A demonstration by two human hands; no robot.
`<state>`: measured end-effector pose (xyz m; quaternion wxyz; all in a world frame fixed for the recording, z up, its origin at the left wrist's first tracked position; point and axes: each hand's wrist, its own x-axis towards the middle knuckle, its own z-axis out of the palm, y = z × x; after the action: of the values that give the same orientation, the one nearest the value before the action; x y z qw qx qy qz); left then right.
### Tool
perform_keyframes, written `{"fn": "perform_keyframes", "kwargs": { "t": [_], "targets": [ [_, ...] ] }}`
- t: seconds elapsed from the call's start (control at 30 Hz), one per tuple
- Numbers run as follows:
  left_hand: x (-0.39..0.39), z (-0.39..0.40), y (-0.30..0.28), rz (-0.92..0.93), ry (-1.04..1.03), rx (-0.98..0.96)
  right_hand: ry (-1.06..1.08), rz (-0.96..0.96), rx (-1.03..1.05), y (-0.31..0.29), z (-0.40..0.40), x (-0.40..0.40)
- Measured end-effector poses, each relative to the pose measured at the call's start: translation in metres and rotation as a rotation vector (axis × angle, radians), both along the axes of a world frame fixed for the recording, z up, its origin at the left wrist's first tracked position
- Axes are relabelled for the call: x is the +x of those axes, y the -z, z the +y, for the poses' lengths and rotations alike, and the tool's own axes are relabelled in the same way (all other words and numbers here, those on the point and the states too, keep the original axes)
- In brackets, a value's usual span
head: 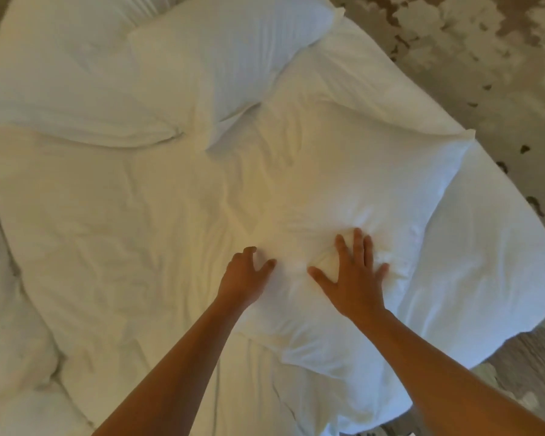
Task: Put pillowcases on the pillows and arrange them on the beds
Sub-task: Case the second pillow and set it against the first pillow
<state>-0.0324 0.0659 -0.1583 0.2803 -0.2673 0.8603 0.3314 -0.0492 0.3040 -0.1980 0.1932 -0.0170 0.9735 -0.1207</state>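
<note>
The right hand (354,278) lies flat with its fingers spread wide, pressing into the near end of a white cased pillow (343,190) that stretches diagonally across the right side of the bed (107,231), its far corner close to the bed's right edge. The left hand (244,275) rests just beside it on the same pillow's left edge, thumb out and fingers bent down into the fabric, though whether they pinch any cloth I cannot tell. Two more white pillows (230,55) lie side by side at the head of the bed, the nearer one touching the pressed pillow's far end.
</note>
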Motion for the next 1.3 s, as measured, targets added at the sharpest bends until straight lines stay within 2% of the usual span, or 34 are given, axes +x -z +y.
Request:
{"fn": "perform_keyframes", "kwargs": {
  "t": [0.3, 0.63, 0.83, 1.0, 1.13, 1.3],
  "targets": [
    [-0.045, 0.012, 0.076, -0.063, -0.109, -0.003, 0.009, 0.051, -0.008, 0.060, 0.026, -0.001],
    [-0.037, 0.016, 0.075, -0.022, -0.232, 0.044, -0.010, 0.084, -0.023, 0.077, 0.034, 0.001],
    [-0.026, 0.032, 0.027, 0.122, -0.204, 0.006, -0.005, 0.056, -0.060, 0.038, 0.048, 0.010],
    [-0.015, 0.038, -0.041, 0.239, -0.041, -0.009, 0.017, 0.082, -0.173, -0.023, 0.063, 0.032],
    [0.012, 0.029, -0.106, 0.329, 0.114, -0.066, -0.073, 0.140, -0.277, -0.084, 0.057, 0.047],
    [0.071, 0.003, -0.174, 0.358, 0.211, -0.125, -0.210, 0.296, -0.470, -0.160, 0.022, 0.053]
  ]
}}
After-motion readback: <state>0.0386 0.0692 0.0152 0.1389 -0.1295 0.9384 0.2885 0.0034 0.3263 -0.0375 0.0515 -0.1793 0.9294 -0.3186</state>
